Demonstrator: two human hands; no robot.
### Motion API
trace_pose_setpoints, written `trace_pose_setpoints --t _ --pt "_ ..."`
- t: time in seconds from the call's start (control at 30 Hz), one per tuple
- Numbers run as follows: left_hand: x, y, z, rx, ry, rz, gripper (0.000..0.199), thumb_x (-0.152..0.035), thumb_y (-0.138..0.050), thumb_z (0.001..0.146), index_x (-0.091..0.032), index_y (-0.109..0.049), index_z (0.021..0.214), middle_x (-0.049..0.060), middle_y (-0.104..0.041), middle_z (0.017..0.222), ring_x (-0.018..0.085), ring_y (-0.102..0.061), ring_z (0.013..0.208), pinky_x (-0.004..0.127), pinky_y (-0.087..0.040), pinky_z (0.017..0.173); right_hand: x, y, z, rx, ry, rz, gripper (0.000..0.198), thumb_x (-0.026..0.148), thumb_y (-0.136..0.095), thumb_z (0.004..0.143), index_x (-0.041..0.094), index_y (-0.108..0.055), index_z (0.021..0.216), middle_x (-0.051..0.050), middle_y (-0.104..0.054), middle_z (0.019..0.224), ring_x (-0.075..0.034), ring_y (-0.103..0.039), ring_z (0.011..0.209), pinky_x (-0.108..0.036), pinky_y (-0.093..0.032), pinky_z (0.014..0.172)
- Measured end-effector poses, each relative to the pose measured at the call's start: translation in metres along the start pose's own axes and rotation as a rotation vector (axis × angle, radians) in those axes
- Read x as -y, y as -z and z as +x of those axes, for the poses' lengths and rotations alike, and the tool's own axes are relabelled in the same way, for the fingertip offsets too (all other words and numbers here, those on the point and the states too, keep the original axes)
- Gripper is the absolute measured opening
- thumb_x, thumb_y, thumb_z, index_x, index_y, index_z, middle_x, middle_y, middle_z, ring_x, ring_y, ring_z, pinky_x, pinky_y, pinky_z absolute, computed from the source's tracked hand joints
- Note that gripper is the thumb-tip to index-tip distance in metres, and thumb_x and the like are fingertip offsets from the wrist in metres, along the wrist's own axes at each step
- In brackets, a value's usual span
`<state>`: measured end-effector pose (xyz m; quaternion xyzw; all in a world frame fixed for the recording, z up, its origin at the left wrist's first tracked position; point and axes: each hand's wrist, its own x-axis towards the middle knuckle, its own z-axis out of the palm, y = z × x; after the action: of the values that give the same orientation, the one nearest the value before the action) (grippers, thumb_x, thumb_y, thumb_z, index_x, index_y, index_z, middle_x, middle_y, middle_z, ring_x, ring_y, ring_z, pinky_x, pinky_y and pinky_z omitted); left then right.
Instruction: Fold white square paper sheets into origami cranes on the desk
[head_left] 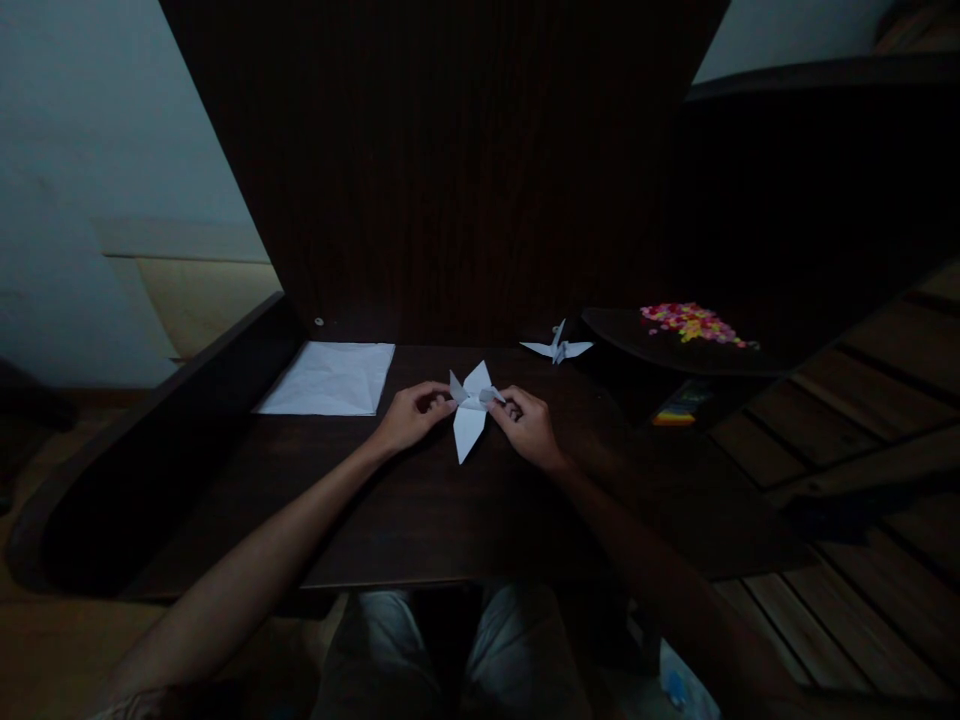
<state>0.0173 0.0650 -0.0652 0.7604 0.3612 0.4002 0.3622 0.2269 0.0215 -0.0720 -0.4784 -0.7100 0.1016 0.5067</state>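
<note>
A white folded paper crane (470, 425) with spread, pointed flaps is held just above the dark desk, between my two hands. My left hand (411, 415) pinches its left side between thumb and fingers. On the other side, my right hand (526, 422) grips a small flap with thumb and forefinger. One long point of the paper faces me and another points away. Behind my right hand stands a finished paper crane (557, 347) with its wings out. A stack of white paper sheets (330, 378) lies to the left of my left hand.
The dark wooden desk (420, 530) has a raised side panel (150, 450) at left and a tall back board (450, 170). On a curved shelf (611, 330) at right lies a pile of small pink, red and yellow pieces (694, 322). Wooden slats (885, 480) show farther right.
</note>
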Motion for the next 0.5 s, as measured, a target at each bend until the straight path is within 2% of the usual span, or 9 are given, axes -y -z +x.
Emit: trace_pose_setpoints --t 0.13,0.3,0.4,0.5 --pt "-0.0029 0.0030 0.0007 -0.004 -0.114 0.096 0.023 -0.038 -0.060 0.082 -0.017 -0.067 0.089 0.003 -0.060 0.086 0.014 -0.055 0.073 0.026 -0.045 0.066 -0.0027 -0.0024 -0.0003 0.063 -0.119 0.107 0.015 0.031 -0.059 0.081 0.017 -0.060 0.076 0.002 -0.054 0.063 -0.009 -0.047 0.051 -0.021 -0.036 0.049" --pt "-0.0026 0.0025 -0.0003 -0.003 -0.131 0.167 0.019 -0.034 -0.059 0.082 -0.016 -0.066 0.080 0.004 -0.066 0.081 0.017 -0.060 0.076 0.029 -0.045 0.071 -0.0053 -0.0067 -0.0012 0.126 -0.210 0.214 0.016 0.033 -0.059 0.080 0.017 -0.058 0.077 0.003 -0.054 0.062 -0.009 -0.048 0.048 -0.021 -0.037 0.047" --pt "0.0001 0.0014 -0.0011 -0.022 -0.118 0.199 0.019 -0.033 -0.060 0.081 -0.016 -0.066 0.076 0.004 -0.067 0.076 0.017 -0.061 0.072 0.028 -0.045 0.068 -0.0059 -0.0080 -0.0017 0.155 -0.205 0.207 0.017 0.033 -0.058 0.080 0.017 -0.059 0.077 0.004 -0.052 0.059 -0.009 -0.047 0.048 -0.021 -0.037 0.048" --pt "0.0019 0.0015 -0.0009 -0.037 -0.129 0.212 0.019 -0.032 -0.061 0.081 -0.015 -0.065 0.072 0.003 -0.067 0.073 0.017 -0.061 0.069 0.027 -0.045 0.065 -0.0041 -0.0069 -0.0021 0.147 -0.128 0.126 0.015 0.031 -0.059 0.080 0.017 -0.059 0.075 0.003 -0.050 0.059 -0.009 -0.046 0.051 -0.021 -0.036 0.049"
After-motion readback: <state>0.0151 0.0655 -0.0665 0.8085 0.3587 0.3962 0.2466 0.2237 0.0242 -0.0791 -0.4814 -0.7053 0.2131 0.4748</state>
